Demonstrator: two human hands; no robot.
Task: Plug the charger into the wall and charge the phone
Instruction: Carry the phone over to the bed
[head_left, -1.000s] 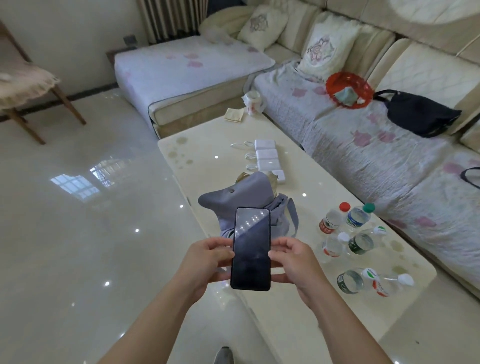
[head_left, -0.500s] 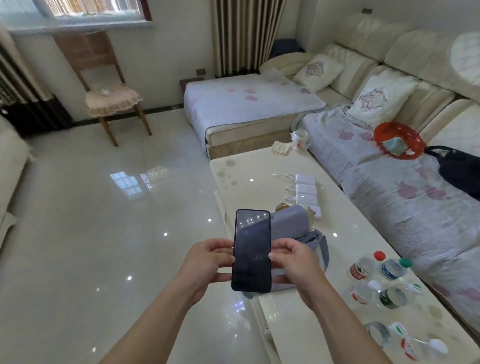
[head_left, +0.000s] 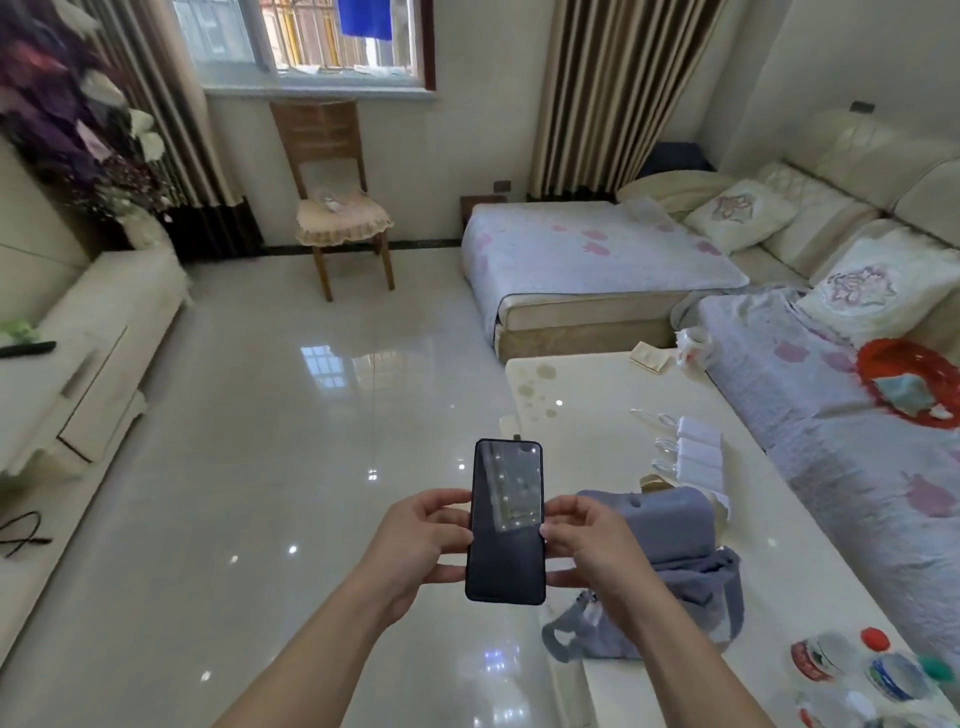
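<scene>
A black phone (head_left: 506, 522) with a dark screen is held upright in front of me, over the floor beside the table's left edge. My left hand (head_left: 415, 545) grips its left edge and my right hand (head_left: 587, 540) grips its right edge. Three white chargers (head_left: 698, 449) with coiled cables lie in a row on the cream coffee table (head_left: 587, 415), to the right of the phone. A wall socket (head_left: 502, 184) sits low on the far wall beside the striped curtain.
A grey bag (head_left: 670, 561) lies on the table next to my right hand. Plastic bottles (head_left: 857, 670) stand at the table's near right. A sofa (head_left: 831, 374) runs along the right, a wooden chair (head_left: 337, 208) stands under the window, a white cabinet (head_left: 78, 353) at left.
My view has swung up and to the left, bringing the window, chair and cabinet into sight. Both hands keep hold of the phone in the same grip.
</scene>
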